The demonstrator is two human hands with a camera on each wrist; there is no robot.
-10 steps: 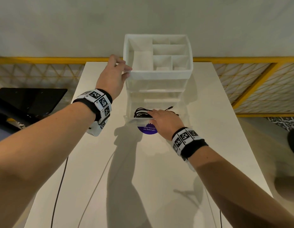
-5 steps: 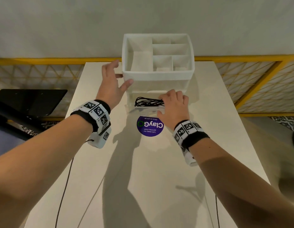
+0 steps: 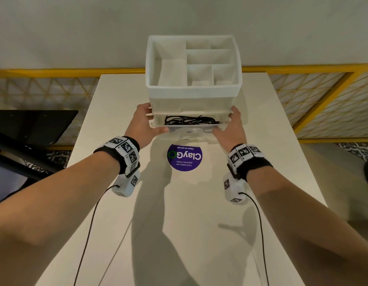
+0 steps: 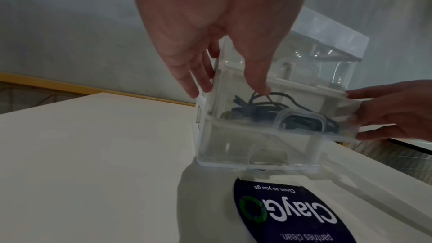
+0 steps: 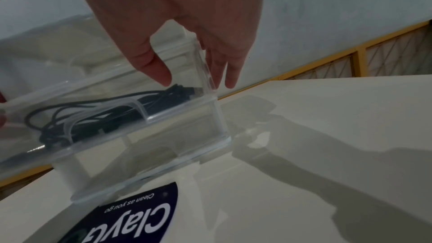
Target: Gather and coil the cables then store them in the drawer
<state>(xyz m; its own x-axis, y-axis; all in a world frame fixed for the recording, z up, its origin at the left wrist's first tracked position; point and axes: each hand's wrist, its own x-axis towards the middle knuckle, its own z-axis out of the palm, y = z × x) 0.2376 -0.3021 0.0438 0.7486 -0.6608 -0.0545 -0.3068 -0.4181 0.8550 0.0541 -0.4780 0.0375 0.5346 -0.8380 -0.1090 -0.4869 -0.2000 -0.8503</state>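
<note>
A clear plastic drawer unit (image 3: 193,100) with a white compartment tray (image 3: 193,87) on top stands at the far middle of the white table (image 3: 179,223). Its upper drawer (image 3: 191,129) sticks out a little and holds a loose coil of black cables (image 3: 189,120) (image 4: 268,114) (image 5: 105,117). My left hand (image 3: 153,119) (image 4: 229,88) straddles the drawer's left front corner, thumb on the front and straight fingers on the side. My right hand (image 3: 225,120) (image 5: 198,80) straddles the right front corner the same way.
A round purple sticker (image 3: 184,156) lies on the table just in front of the unit. A yellow lattice railing (image 3: 323,100) runs behind the table. A black panel (image 3: 34,124) sits off the left edge. Thin black wires (image 3: 90,234) hang from my wrist cameras.
The drawer has slid most of the way into the unit. My left hand moved from the unit's side to the left corner, and my right hand shifted from the drawer to the right corner.
</note>
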